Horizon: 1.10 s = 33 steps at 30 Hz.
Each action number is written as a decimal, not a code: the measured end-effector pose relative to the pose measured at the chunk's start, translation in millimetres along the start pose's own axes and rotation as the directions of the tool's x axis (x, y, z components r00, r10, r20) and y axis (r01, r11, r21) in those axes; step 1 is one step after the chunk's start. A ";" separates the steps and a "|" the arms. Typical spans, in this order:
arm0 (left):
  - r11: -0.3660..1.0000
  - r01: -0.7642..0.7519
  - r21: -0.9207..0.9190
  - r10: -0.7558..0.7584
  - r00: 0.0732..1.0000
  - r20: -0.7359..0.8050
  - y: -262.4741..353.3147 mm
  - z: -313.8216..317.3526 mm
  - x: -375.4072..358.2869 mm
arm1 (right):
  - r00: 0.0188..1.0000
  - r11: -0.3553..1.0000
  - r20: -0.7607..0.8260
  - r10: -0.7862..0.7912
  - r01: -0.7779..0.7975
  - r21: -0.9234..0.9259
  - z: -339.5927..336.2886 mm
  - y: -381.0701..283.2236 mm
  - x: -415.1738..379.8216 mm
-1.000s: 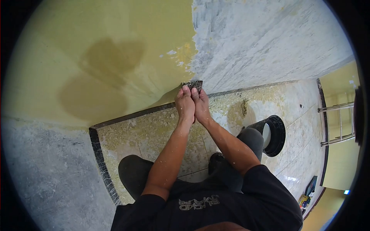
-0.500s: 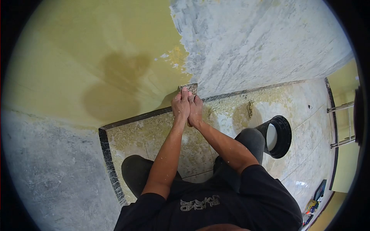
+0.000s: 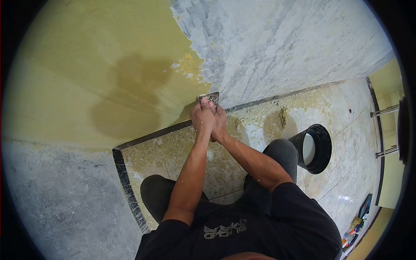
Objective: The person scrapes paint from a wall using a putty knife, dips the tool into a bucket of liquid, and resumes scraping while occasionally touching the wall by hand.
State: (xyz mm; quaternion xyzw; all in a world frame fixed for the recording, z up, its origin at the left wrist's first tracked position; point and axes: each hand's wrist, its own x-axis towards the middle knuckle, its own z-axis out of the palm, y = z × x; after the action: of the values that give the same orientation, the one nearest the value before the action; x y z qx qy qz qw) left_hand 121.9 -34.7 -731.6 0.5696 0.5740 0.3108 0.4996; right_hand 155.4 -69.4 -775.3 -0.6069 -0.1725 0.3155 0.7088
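Both my hands are together on a speckled, flat scraper whose wide edge is against the lower part of the yellow-green wall. My left hand is closed round it, with a thumb or finger up on the blade. Pressed close beside it, my right hand is closed on the same tool. Its handle is hidden by my hands. Just right of the blade the wall is bare and grey-white, with a ragged paint edge above.
Paint flakes cover the tiled floor below the wall. A black bucket with whitish liquid stands right of my knee. Small items lie at the far right, near a metal-legged object. A dark skirting strip runs along the wall.
The scraper and both hands have shifted slightly left in view. The view itself has also turned a little, with the bucket now higher and further right.
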 end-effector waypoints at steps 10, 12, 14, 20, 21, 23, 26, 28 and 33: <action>0.994 0.026 0.106 -0.027 1.000 0.004 4.3 -0.4 1.9 | 0.994 0.990 0.070 0.083 -0.091 0.111 0.0 -14.0 -2.5; 0.999 0.034 0.033 -0.034 0.999 0.019 7.6 -4.2 -3.2 | 0.998 0.998 0.039 0.039 -0.041 0.040 0.3 -12.3 -3.7; 0.998 0.027 -0.054 -0.025 0.999 0.043 12.2 -0.8 -2.4 | 1.000 0.999 0.006 -0.028 0.028 -0.037 -2.4 -19.1 0.9; 0.996 0.005 0.094 -0.002 1.000 -0.031 21.5 -2.2 -6.8 | 0.995 0.996 0.085 0.057 -0.063 0.064 -4.2 -21.8 0.5; 1.000 0.007 -0.030 -0.007 1.000 0.001 13.4 0.3 -2.3 | 0.999 0.998 0.042 -0.011 0.013 -0.057 -4.9 -24.8 -0.7; 0.988 0.012 -0.152 -0.007 0.999 0.033 23.1 -2.6 -6.6 | 0.997 0.981 0.006 -0.082 0.081 -0.177 -4.6 -35.7 -3.4; 0.938 0.087 -0.335 -0.090 0.996 0.006 32.3 2.2 -15.1 | 0.996 0.998 0.088 0.015 -0.008 -0.069 -7.4 -42.3 -0.3; 0.958 -0.229 0.171 0.256 0.954 -0.159 22.0 2.1 -2.0 | 0.994 0.966 0.005 -0.106 0.104 -0.235 1.7 -38.7 6.2; 0.983 -0.152 -0.101 0.149 0.988 -0.038 78.6 -19.1 -19.3 | 0.972 0.974 0.091 -0.215 0.220 -0.050 7.0 -74.1 11.4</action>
State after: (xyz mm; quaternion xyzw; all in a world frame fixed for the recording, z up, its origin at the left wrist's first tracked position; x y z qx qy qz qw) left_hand 128.3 -36.8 -648.7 0.5799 0.5197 0.3855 0.4949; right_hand 177.2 -61.4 -703.6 -0.5915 -0.2771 0.2562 0.7125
